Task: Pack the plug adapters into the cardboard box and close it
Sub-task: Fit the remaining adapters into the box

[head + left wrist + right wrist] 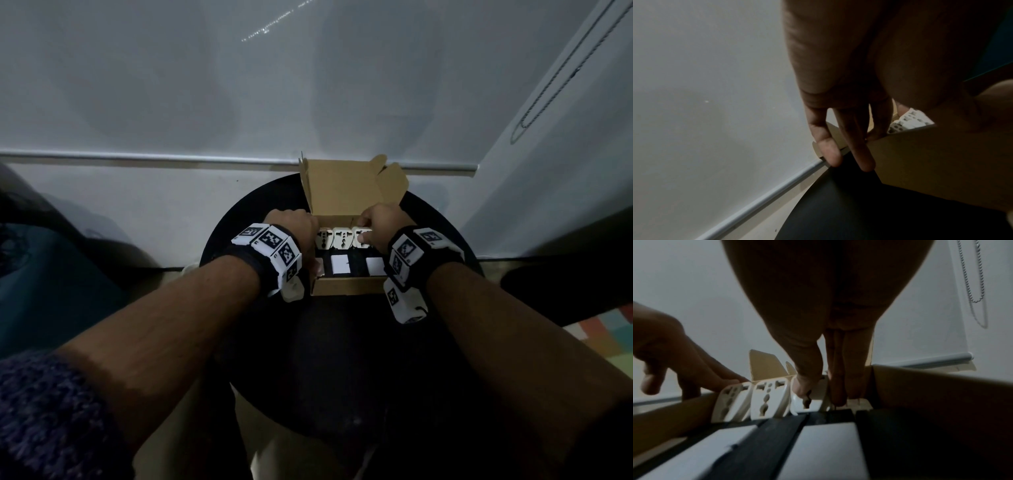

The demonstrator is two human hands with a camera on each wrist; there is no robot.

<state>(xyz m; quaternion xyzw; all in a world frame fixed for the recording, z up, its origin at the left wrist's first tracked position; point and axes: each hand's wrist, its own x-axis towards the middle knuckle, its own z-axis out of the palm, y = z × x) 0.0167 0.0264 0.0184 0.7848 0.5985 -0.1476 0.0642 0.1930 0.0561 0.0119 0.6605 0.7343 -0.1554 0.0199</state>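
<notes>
An open cardboard box point(346, 288) sits on a round black table point(342, 359), its lid point(342, 188) standing up at the back. A row of white plug adapters point(342, 240) fills the box's far side. My right hand point(373, 226) pinches the rightmost adapter point(807, 404), thumb on its socket face and fingers point(838, 391) behind it. Beside it stand the middle adapter point(768, 399) and the left one point(731, 402). My left hand point(291, 222) rests at the box's far left corner, with straight fingers point(830, 154) pointing down along the wall point(920, 154).
Black blocks with white labels point(340, 266) fill the box's near row point(824, 451). A white blind with a bottom rail point(171, 159) hangs close behind the table, and its bead chain point(565, 78) is at the right. A dark blue shape point(34, 274) sits left, a coloured mat point(609, 329) right.
</notes>
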